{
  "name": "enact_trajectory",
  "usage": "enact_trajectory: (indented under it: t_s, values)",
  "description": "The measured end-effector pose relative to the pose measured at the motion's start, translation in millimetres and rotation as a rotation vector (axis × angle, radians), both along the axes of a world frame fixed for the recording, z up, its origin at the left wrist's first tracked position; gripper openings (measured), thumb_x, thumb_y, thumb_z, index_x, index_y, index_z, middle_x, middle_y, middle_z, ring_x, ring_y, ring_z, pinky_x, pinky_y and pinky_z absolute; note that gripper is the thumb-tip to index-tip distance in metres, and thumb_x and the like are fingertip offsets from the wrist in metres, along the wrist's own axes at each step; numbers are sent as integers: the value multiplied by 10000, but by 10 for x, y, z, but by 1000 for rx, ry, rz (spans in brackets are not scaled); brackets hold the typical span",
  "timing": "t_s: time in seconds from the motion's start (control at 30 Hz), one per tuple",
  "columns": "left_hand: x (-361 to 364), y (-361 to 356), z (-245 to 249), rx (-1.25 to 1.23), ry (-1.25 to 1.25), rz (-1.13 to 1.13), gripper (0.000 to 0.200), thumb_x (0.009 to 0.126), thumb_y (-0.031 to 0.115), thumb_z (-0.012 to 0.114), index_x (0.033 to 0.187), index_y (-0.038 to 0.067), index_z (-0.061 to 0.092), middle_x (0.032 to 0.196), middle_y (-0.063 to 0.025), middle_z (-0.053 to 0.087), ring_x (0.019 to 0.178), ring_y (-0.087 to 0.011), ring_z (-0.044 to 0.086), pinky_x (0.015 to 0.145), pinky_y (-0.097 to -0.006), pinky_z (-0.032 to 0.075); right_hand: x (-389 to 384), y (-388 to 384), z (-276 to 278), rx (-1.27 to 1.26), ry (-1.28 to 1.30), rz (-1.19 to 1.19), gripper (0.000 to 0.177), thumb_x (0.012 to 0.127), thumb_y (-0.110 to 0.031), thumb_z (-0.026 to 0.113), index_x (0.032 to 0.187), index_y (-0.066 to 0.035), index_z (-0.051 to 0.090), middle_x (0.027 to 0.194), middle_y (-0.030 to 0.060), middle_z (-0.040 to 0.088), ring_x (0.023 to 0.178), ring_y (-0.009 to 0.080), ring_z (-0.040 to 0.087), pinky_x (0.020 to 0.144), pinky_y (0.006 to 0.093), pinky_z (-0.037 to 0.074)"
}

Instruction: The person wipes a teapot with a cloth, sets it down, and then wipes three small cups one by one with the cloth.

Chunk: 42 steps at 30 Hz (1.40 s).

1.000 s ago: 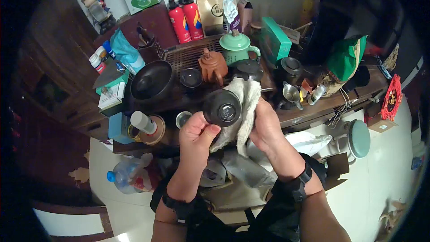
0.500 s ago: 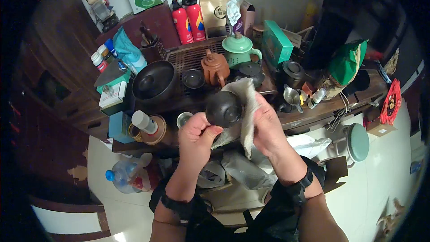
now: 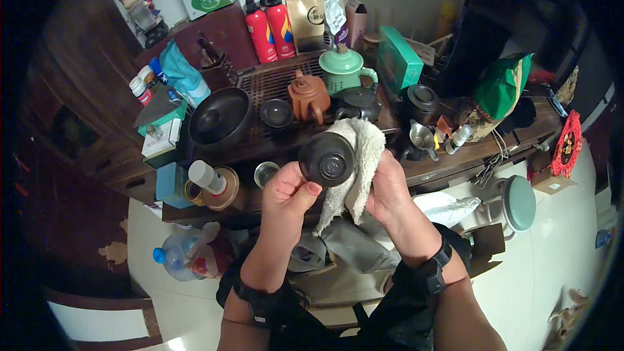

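Note:
Pinched at its left edge by my left hand (image 3: 290, 192) is a small dark bowl-shaped cup (image 3: 325, 160), its underside with a round foot ring turned toward me. Against its right side lies a whitish towel (image 3: 364, 149). My right hand (image 3: 387, 188) is closed around the towel from the right, its fingertips hidden behind the cloth. Beyond the cup stand a brown clay teapot (image 3: 309, 97), a small dark dish (image 3: 277, 114) and a dark teapot (image 3: 359, 104) on a slatted tea tray (image 3: 260, 88).
A large dark bowl (image 3: 222, 117) and a white-capped container (image 3: 208, 177) stand to the left. A green lidded mug (image 3: 342, 68) and two red spray cans (image 3: 270, 29) are at the back. A metal pitcher (image 3: 422, 140) stands right. A plastic bottle (image 3: 185, 253) is on the floor.
The towel has shifted and fanned out, now draping behind the cup and hanging lower. The cup has turned slightly, so its foot ring shows more fully.

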<state>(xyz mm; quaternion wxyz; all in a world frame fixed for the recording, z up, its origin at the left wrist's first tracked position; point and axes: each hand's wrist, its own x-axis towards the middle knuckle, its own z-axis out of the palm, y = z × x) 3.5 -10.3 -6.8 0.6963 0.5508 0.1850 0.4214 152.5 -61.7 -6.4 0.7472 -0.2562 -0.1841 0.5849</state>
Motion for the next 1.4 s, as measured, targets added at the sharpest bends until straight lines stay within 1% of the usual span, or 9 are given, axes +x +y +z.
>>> enact_trajectory:
  t_s: [0.27, 0.47, 0.57, 0.73, 0.93, 1.03, 1.07, 1.2, 1.4]
  values:
    - [-37, 66, -7, -65, -61, -45, 137, 819, 97, 590, 947, 54, 572, 800, 50, 558, 572, -1, 344, 505, -153, 280, 12, -17, 21, 71, 201, 50, 309, 867, -163, 488, 1142, -19, 486, 1065, 96, 572, 966, 208, 572, 845, 342, 473]
    - [-35, 69, 19, -150, -102, -119, 151, 817, 104, 596, 956, 51, 566, 789, 43, 548, 567, -10, 347, 502, -158, 286, -9, -39, 63, 141, 49, 87, 365, 843, -247, 581, 1148, -64, 496, 1069, 51, 575, 966, 152, 560, 833, 316, 466]
    - [-30, 98, -61, -245, -121, -247, 157, 817, 96, 592, 964, 49, 565, 784, 38, 543, 566, -15, 351, 500, -160, 286, -84, -59, 104, 77, -217, 71, 382, 833, -298, 599, 1133, -77, 517, 1032, 17, 588, 917, 102, 553, 799, 257, 447]
    - [-14, 81, -99, -198, 34, -293, 154, 823, 69, 562, 973, 35, 560, 764, 43, 527, 564, -15, 349, 498, -163, 281, 0, -52, 106, -109, -191, 69, 267, 855, -343, 567, 941, -91, 591, 889, -14, 617, 778, 66, 552, 745, 225, 424]
    - [-20, 119, -68, -146, 44, -195, 234, 825, 47, 546, 1058, 35, 546, 781, 42, 525, 579, -14, 354, 499, -171, 284, -21, -78, 193, -49, -212, 96, 226, 841, -248, 604, 983, -77, 562, 913, -19, 604, 806, 66, 545, 775, 233, 419]
    - [37, 43, 86, -79, 92, 11, 338, 836, 73, 555, 1166, 27, 493, 829, 37, 537, 637, -15, 397, 518, -169, 304, -48, -84, 147, 42, -342, 8, 281, 819, -177, 634, 1050, -56, 529, 945, -8, 595, 826, 66, 541, 779, 231, 425]
    - [28, 50, 46, 14, 147, 74, 408, 854, 117, 559, 1231, 18, 437, 932, 14, 556, 703, -20, 435, 596, -171, 380, -46, -81, 122, 66, -400, -41, 293, 820, -180, 634, 1063, -55, 526, 948, -5, 595, 829, 66, 541, 773, 228, 427]
    - [70, -65, 149, 189, 48, 43, 458, 853, 120, 566, 1261, -3, 400, 924, -9, 545, 793, -77, 512, 798, -229, 450, -57, -82, 123, 91, -516, -143, 260, 846, -213, 603, 1034, -41, 552, 924, -3, 597, 813, 59, 534, 740, 212, 429]
    - [80, -133, 6, 270, 167, 93, 579, 762, 27, 660, 1280, 29, 401, 1024, -32, 570, 870, -75, 528, 786, -212, 439, -20, -50, 131, 62, -386, -149, 231, 881, -231, 549, 1009, -41, 580, 880, -4, 605, 787, 51, 532, 721, 217, 431]
